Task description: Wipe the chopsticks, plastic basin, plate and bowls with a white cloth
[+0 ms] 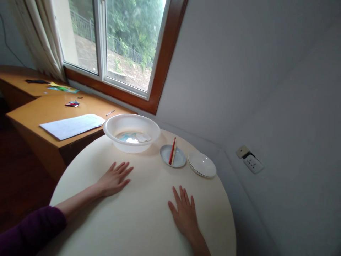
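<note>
The right hand (183,212), nearest, lies palm down, its grip open, fingers spread on the round white bench (138,227); the left hand (114,180) rests likewise, open, just short of the translucent basin (131,147). Bare benchtop runs between them. Ahead of the right hand are stacked white plates (201,164) by the curved right edge and a grey plate (181,159) carrying slim sticks (172,153). The basin blocks the far side; beyond sits a wooden bench (34,111).

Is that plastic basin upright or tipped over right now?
Upright: the basin has its round rim facing up, with its inside visible from above. Whether it holds water, I cannot tell.
</note>
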Demonstrator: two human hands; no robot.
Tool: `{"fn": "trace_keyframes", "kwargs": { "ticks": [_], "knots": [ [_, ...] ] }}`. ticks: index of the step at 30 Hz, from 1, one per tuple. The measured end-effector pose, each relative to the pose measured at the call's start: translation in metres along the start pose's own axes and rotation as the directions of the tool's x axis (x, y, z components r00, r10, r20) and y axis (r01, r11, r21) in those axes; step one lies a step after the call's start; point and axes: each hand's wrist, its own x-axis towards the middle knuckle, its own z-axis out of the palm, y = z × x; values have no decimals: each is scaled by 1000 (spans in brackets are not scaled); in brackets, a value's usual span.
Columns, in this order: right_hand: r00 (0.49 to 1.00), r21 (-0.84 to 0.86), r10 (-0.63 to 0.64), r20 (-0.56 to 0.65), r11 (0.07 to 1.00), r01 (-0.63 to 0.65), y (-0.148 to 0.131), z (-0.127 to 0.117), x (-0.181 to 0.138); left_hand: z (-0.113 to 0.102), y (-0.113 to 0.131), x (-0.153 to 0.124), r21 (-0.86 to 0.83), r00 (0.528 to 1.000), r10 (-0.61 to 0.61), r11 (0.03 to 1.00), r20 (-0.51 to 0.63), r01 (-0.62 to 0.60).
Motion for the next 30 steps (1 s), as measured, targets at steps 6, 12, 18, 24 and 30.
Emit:
{"fn": "trace_keyframes", "kwargs": {
  "ticks": [6, 12, 18, 24, 30],
  "knots": [
    [999, 31, -21, -40, 999, 22, 3, 5, 0, 5, -3, 0, 5, 998, 7, 1000, -62, -7],
    [998, 59, -33, -50, 998, 36, 4, 6, -1, 11, -3, -3, -52, 984, -10, 999, -177, 1],
    [982, 197, -71, -177, 975, 106, 11, 17, 1, 15, -2, -3, -114, 952, -35, 993, -305, 0],
    [933, 367, -85, -350, 904, 220, 23, 25, 8, 14, -7, -3, -206, 951, -33, 978, -306, -32],
    [850, 468, -18, -527, 828, 308, 34, 32, 19, 9, -5, -4, -314, 947, -71, 949, -314, -33]
  ]
}}
